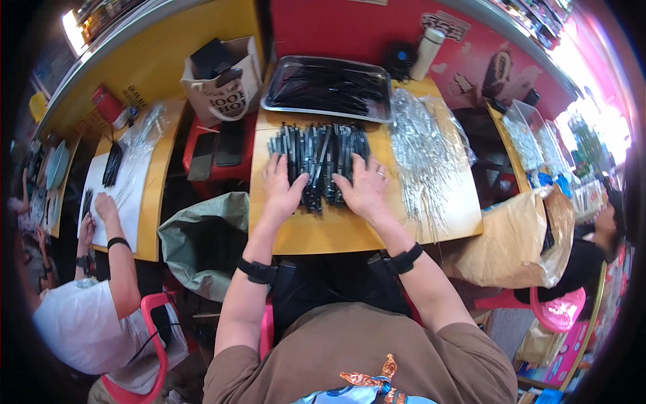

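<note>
A broad pile of slim, glossy black strips (321, 158) lies on the wooden table before me, most of them pointing away from me. My left hand (282, 190) rests against the pile's left side with its fingers spread. Against the right side lies my right hand (365, 188), its fingers also stretched apart and a ring on one of them. Both thumbs point inward over the near part of the strips. Just behind the pile stands a metal tray (269, 99) holding many thin black strips. What exactly the strips are I cannot tell.
Thin silvery strips (424, 155) cover the table's right side. A white bottle (428, 54) stands behind. A tote bag (222, 84) and two phones (229, 143) sit on a red stool at left. Sacks flank the table: green (208, 236), brown (501, 239). A person (94, 316) works at the left table.
</note>
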Motion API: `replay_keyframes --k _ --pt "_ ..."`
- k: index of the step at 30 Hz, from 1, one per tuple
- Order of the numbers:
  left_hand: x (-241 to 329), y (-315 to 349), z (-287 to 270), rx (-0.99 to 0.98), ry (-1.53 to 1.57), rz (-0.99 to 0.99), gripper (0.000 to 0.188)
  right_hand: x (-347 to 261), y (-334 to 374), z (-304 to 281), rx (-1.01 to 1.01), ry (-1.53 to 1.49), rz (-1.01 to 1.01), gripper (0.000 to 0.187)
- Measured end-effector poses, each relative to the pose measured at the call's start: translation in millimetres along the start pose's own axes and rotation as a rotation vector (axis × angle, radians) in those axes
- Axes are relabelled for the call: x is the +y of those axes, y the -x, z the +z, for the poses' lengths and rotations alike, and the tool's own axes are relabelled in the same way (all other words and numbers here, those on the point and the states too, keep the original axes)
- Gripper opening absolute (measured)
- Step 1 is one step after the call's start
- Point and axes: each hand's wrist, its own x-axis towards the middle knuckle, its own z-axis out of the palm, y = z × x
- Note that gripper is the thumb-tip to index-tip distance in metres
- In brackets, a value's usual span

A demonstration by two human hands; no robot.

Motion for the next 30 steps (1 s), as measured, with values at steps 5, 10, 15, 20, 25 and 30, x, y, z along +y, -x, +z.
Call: replay_keyframes --k 5,10,15,20,25,30 --pt "-9 -5 -4 -0.048 0.017 0.03 0.072 1 2 -12 -0.09 -0.148 0.036 0.07" --pt "-14 -8 -17 -0.06 0.289 0.0 0.073 31 28 -53 0.048 -0.136 -0.079 0.059" --pt "-15 0 -20 0.012 0.374 -0.027 0.066 77 67 -83 0.026 0.055 -0.22 0.043" --pt "-3 25 -31 0.094 0.284 -0.06 0.063 106 73 -73 -0.049 0.159 -0.2 0.039" --pt "54 89 -68 0.16 0.212 -0.041 0.049 80 85 -90 0.025 0.077 -0.339 0.03" --pt "60 144 -117 -0.058 0.488 -0.211 0.034 42 110 -99 -0.068 -0.143 -0.445 0.029"
